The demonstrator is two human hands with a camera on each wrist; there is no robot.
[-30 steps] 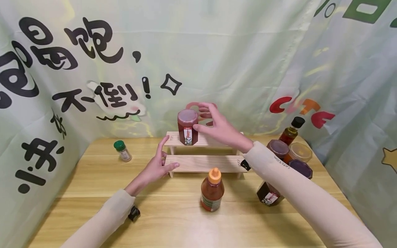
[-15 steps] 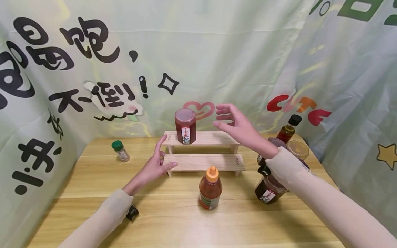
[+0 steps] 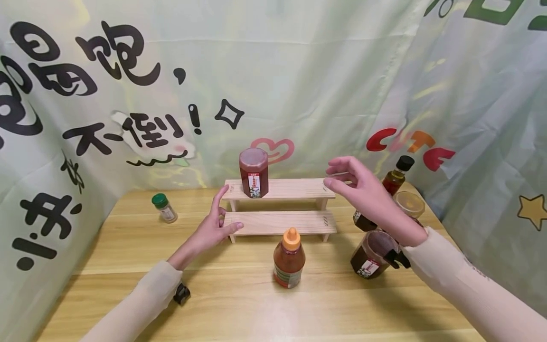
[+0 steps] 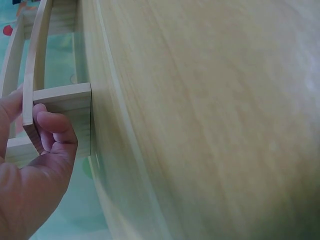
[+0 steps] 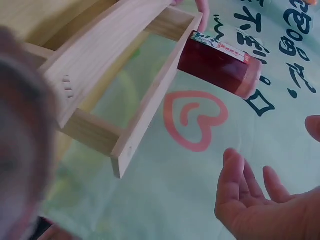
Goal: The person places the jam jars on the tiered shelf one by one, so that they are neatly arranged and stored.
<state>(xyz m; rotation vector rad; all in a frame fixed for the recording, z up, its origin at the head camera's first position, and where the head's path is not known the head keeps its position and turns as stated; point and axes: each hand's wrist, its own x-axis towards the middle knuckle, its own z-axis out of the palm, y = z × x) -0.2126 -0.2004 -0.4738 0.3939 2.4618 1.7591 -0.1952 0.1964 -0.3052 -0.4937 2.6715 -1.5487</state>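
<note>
A two-tier wooden shelf rack stands on the table. My left hand grips its left end; in the left wrist view the thumb and fingers pinch the end of a shelf board. On the left part of the upper tier sits an eight-sided jar of dark red contents, upright, its label facing me. My right hand is off the rack's upper right end, holding nothing, its fingers loosely bent. The right wrist view shows the jar apart from those fingers.
In front of the rack stands an orange-capped squeeze bottle. To the right are a dark labelled jar, a black-capped oil bottle and a yellow-lidded jar, partly behind my right arm. A green-capped shaker stands left. Printed cloth hangs behind.
My right hand has drawn away from the jar on the upper tier, moving right and slightly down. The jar stays put, and my left hand keeps its grip on the rack.
</note>
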